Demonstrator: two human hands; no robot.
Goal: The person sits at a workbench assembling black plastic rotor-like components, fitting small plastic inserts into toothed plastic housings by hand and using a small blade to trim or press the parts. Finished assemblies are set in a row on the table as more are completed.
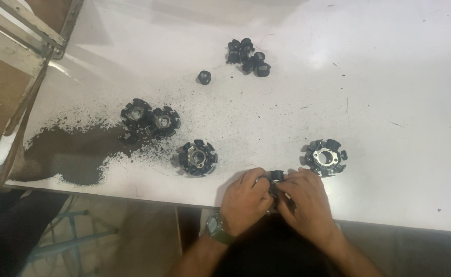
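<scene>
Both hands meet at the near edge of the white desk [389, 92]. The left hand [245, 197] and the right hand [307, 197] close their fingers [260, 180] around one small black part [276, 177], which sits between the fingertips just above the desk edge; how tightly each hand grips it cannot be told.

Judging by the layout, the work looks partway through. Just beyond the right hand lies a round stator ring [325, 157] with a bare metal centre and black pieces on its arms. A similar ring [198, 157] lies to the left of the hands, and a pair of rings [149, 120] sits farther left, touching each other, at the edge of a dark spill of grit [71, 154]. A loose cluster of small black pieces [248, 56] and a single piece [204, 77] lie well apart at the far side.

No container, tray or box holds any of these parts; all rest directly on the desk.
</scene>
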